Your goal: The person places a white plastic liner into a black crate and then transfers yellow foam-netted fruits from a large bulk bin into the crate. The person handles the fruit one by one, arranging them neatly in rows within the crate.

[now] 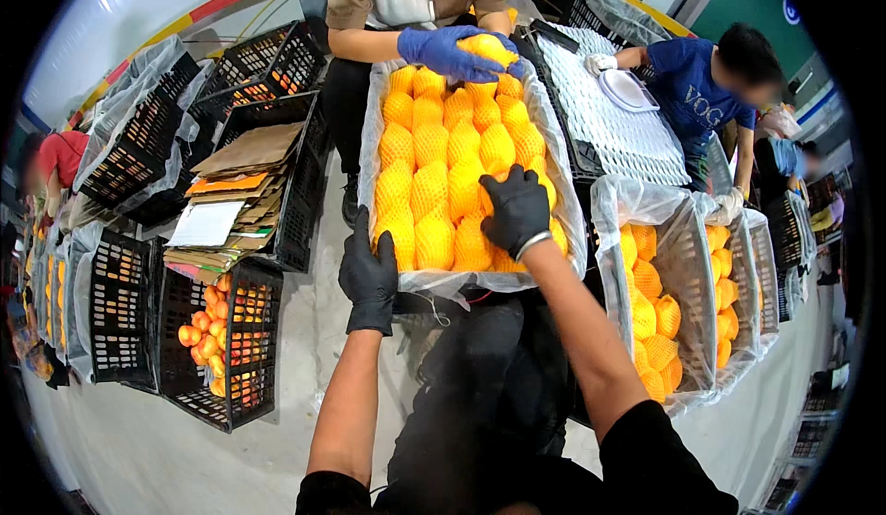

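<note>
A crate lined with translucent plastic (484, 281) stands before me, packed with rows of fruit in yellow foam nets (429, 190). At its near left corner, my left hand (370, 273), in a black glove, grips the rim, with the thumb on the inner side and the fingers outside. My right hand (519, 214), also black-gloved, is closed over a netted fruit (486, 200) at the right of the crate; the palm hides much of that fruit. Across the crate, a person's blue-gloved hands (443, 51) hold another yellow fruit (488, 48) above the far rows.
At left, cardboard sheets (242, 176) lie on a black crate, near a crate of red-yellow fruit (211, 328). Lined crates with netted fruit (651, 321) stand at right. Beyond them, a person (702, 93) sits by white foam netting (602, 100) with a scale (626, 91).
</note>
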Demonstrator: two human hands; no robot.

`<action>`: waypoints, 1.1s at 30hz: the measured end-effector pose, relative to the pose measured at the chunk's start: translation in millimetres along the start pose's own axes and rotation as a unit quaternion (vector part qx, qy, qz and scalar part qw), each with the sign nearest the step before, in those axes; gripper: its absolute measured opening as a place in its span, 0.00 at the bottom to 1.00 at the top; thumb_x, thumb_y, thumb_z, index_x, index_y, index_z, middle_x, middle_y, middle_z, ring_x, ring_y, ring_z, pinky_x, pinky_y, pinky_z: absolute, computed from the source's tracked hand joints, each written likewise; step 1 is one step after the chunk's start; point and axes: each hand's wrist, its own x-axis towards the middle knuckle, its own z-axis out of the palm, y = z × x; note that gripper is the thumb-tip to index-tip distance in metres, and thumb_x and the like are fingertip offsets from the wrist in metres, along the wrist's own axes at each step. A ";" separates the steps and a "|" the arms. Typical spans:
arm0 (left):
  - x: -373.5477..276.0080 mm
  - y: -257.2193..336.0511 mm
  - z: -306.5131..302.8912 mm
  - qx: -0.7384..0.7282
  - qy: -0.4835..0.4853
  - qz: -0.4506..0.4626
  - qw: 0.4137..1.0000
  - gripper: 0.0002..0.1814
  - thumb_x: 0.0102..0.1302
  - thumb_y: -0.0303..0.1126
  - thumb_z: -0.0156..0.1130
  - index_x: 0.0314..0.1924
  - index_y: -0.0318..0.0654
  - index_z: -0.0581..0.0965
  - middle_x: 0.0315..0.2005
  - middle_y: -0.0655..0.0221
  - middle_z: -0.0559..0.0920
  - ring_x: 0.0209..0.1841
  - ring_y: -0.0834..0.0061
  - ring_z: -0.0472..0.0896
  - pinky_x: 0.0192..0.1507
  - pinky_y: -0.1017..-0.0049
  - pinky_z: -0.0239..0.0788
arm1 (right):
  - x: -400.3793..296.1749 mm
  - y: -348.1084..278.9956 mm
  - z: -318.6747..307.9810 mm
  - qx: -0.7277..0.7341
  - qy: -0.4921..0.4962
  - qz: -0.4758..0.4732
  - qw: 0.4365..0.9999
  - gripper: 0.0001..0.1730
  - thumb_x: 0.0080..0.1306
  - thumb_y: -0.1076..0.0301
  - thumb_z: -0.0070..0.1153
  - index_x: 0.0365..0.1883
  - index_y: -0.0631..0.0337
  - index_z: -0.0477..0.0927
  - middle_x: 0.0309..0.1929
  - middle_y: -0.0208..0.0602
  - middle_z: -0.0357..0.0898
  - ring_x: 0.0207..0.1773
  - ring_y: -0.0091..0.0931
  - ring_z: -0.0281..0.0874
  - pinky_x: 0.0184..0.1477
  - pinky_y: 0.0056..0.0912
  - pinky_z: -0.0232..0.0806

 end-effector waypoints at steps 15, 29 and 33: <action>6.8 -12.9 -4.2 0.018 0.019 0.056 0.998 0.29 0.60 0.45 0.55 0.60 0.44 0.66 0.45 0.51 0.74 0.46 0.53 0.73 0.46 0.62 0.65 | -38.7 18.0 -42.3 0.452 0.189 -0.047 0.871 0.48 0.40 0.72 0.66 0.61 0.66 0.58 0.54 0.46 0.66 0.58 0.39 0.65 0.60 0.36 0.57; -83.8 149.3 -75.1 -0.694 -0.248 -0.221 0.639 0.32 0.48 0.25 0.62 0.56 0.34 0.65 0.54 0.61 0.68 0.56 0.67 0.68 0.59 0.70 0.60 | -156.6 -6.3 -84.4 0.480 0.110 -0.067 0.868 0.47 0.41 0.69 0.68 0.61 0.59 0.61 0.62 0.47 0.57 0.65 0.42 0.54 0.65 0.42 0.50; -108.3 150.0 -59.7 -0.708 -0.197 -0.186 0.652 0.27 0.48 0.25 0.59 0.51 0.33 0.69 0.53 0.59 0.70 0.58 0.65 0.66 0.61 0.67 0.59 | -186.0 -18.8 -74.2 0.745 0.091 0.083 0.655 0.33 0.50 0.75 0.56 0.57 0.63 0.66 0.63 0.46 0.59 0.66 0.36 0.55 0.65 0.38 0.51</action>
